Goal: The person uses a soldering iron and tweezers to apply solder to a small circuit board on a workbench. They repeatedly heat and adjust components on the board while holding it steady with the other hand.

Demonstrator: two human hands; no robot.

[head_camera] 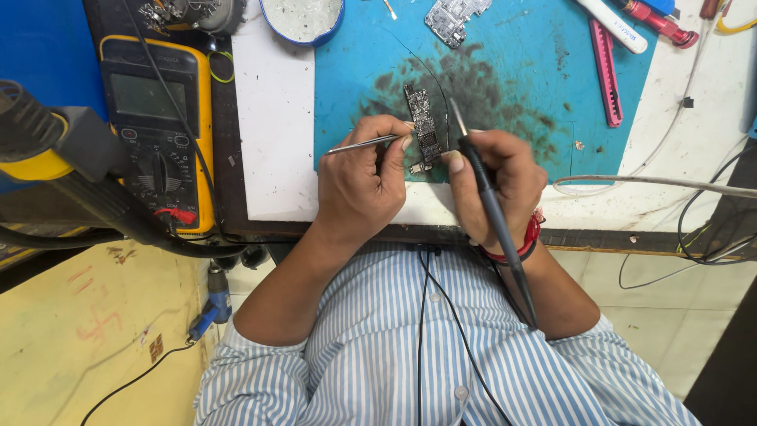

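Note:
A long narrow circuit board lies on the scorched blue mat, just ahead of both hands. My left hand pinches metal tweezers, whose tips reach toward the board's left edge. My right hand grips a black soldering iron like a pen. Its metal tip points up beside the board's right edge, and its cord trails back over my striped shirt. A red thread band circles my right wrist.
A yellow multimeter sits at left, with a hot-air nozzle closer in. A second circuit board, a round tin, a pink pry tool and pens lie at the back. Cables run across at right.

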